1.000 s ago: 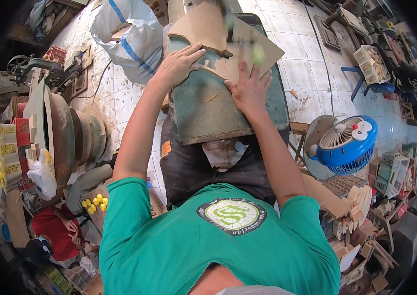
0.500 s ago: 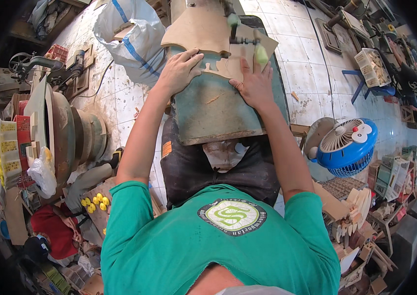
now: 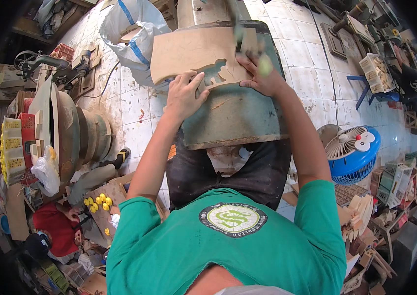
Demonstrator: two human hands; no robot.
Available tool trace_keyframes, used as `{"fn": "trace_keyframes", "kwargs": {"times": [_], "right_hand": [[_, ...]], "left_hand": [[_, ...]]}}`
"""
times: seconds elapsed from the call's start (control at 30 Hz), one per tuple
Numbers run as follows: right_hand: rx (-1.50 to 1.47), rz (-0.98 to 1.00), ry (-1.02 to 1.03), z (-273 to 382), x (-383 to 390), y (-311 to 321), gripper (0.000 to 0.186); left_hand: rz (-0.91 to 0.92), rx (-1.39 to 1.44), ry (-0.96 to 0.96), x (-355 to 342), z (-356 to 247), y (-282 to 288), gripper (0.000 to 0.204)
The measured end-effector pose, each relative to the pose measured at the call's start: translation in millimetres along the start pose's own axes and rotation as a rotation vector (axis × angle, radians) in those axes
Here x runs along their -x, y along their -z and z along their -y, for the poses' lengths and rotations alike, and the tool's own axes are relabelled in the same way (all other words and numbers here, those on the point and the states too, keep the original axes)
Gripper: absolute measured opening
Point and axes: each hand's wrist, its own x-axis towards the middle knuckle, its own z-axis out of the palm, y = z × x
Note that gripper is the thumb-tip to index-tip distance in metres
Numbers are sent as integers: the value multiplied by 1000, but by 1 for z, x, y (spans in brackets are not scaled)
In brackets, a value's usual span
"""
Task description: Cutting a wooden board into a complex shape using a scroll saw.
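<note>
A thin brown wooden board (image 3: pixel 193 51) with a jagged cut-out edge lies flat on the green saw table (image 3: pixel 233 118). My left hand (image 3: pixel 184 93) presses down on the board's near edge at the cut-out. At the right end of the board, my right hand (image 3: pixel 262 73) presses flat beside the blurred saw blade and its pale green guide (image 3: pixel 266 64). Both hands have their fingers spread on the wood.
A white sack (image 3: pixel 134 34) stands left of the machine. Round wooden discs (image 3: pixel 80 137) and yellow trays (image 3: pixel 12 147) sit at far left. A blue fan (image 3: pixel 353 152) is at right, with wooden cut pieces (image 3: pixel 361 216) below it. Yellow pegs (image 3: pixel 95 202) lie on a board.
The board has turned and slid to the left across the table. Both hands moved with it, the left hand coming nearer to me and the right hand going farther up.
</note>
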Motion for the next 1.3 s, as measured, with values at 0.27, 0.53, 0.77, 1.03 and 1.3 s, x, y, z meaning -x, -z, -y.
{"fn": "trace_keyframes", "kwargs": {"times": [0.27, 0.53, 0.77, 1.03, 1.3], "right_hand": [[-82, 133, 33, -10, -17, 11, 88], [39, -21, 217, -17, -14, 10, 88], [-47, 158, 62, -12, -22, 13, 87], [104, 47, 123, -8, -16, 14, 85], [66, 99, -61, -1, -11, 14, 82]], "left_hand": [[-47, 9, 112, 15, -21, -7, 59], [-65, 15, 129, 14, -25, -8, 59], [-69, 8, 120, 12, -24, -9, 58], [-69, 9, 122, 8, -22, -7, 57], [-34, 60, 114, -1, -14, -5, 58]]}}
